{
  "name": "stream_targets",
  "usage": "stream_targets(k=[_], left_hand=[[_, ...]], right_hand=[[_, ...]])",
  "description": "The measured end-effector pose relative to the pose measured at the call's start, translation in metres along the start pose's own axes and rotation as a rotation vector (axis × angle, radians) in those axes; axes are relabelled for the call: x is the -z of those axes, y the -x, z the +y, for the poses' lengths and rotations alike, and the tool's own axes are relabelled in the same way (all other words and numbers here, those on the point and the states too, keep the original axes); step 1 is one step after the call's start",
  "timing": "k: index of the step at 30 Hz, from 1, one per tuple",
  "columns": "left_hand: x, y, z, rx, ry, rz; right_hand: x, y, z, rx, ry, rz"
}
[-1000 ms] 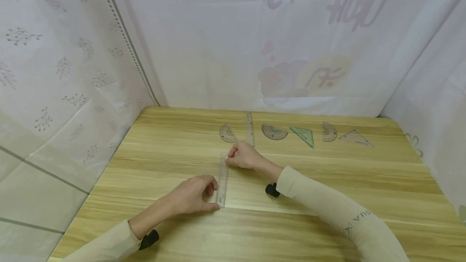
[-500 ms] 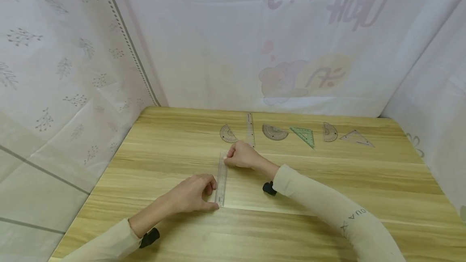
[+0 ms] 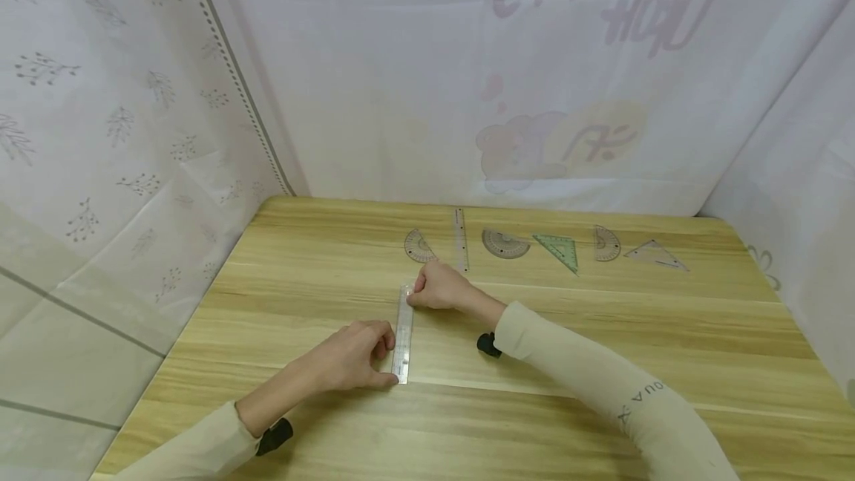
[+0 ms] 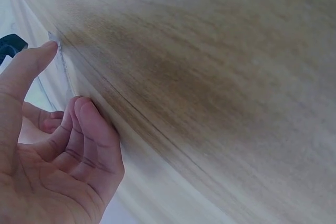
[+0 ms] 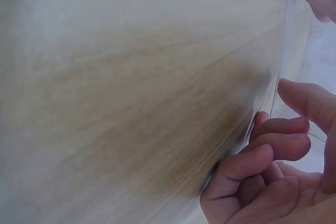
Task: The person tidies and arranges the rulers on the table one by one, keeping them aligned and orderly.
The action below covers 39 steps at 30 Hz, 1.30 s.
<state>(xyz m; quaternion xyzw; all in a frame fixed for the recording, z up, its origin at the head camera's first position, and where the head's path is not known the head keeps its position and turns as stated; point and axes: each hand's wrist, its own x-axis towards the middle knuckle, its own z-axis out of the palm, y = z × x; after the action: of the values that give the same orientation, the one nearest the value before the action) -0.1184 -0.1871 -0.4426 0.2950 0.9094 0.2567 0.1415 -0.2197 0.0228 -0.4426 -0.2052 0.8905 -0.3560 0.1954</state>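
Note:
A clear ruler (image 3: 403, 340) lies lengthwise on the wooden table between my hands, its surface bright with reflected light. My left hand (image 3: 350, 357) is at its left side. The thumb touches the near end, and the bent fingers stay by the left edge, thumb and fingertips well apart in the left wrist view. At the far end, my right hand (image 3: 444, 286) holds the ruler by its right edge with thumb and forefinger. The other right fingers are curled (image 5: 236, 169) close to the table.
Along the back lie a small protractor (image 3: 419, 246), another ruler (image 3: 461, 240), a darker protractor (image 3: 505, 244), a green set square (image 3: 558, 252), a third protractor (image 3: 606, 243) and a clear set square (image 3: 656, 254). Printed cloth (image 3: 401, 95) hangs behind the table (image 3: 280, 258).
The ruler has shifted slightly left and towards me, and its surface catches more light. My right hand has moved a little left with it; my left hand has barely moved.

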Motion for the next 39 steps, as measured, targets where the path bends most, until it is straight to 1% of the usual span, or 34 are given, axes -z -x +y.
stream_targets(k=[9,12,14,17,20,23,26,33,39], left_hand=[[0.0,0.001,-0.002,0.001,0.003,-0.001],[0.0,0.001,-0.001,0.002,0.008,0.001],[0.0,0.001,-0.002,0.002,0.013,0.002],[0.0,0.002,-0.002,0.005,0.027,0.007],[0.0,0.004,-0.003,0.002,0.031,0.025],[0.001,0.004,-0.003,-0.005,0.025,0.051],[0.002,0.004,-0.003,-0.019,0.015,0.067],[0.003,0.001,-0.004,-0.061,0.034,0.098],[0.005,-0.002,-0.005,-0.051,0.053,0.116]], right_hand=[[0.001,0.0,-0.003,-0.036,0.058,-0.033],[0.002,0.001,-0.002,-0.037,0.086,-0.039],[0.002,0.001,-0.001,-0.019,0.087,-0.035],[0.004,0.001,0.004,0.028,0.056,-0.021],[0.006,0.001,0.011,0.081,-0.028,-0.019],[0.009,0.001,0.015,0.115,-0.083,-0.03],[0.011,0.0,0.017,0.135,-0.107,-0.048],[0.014,0.003,0.02,0.14,-0.16,-0.067],[0.019,0.007,0.026,0.152,-0.196,-0.064]])
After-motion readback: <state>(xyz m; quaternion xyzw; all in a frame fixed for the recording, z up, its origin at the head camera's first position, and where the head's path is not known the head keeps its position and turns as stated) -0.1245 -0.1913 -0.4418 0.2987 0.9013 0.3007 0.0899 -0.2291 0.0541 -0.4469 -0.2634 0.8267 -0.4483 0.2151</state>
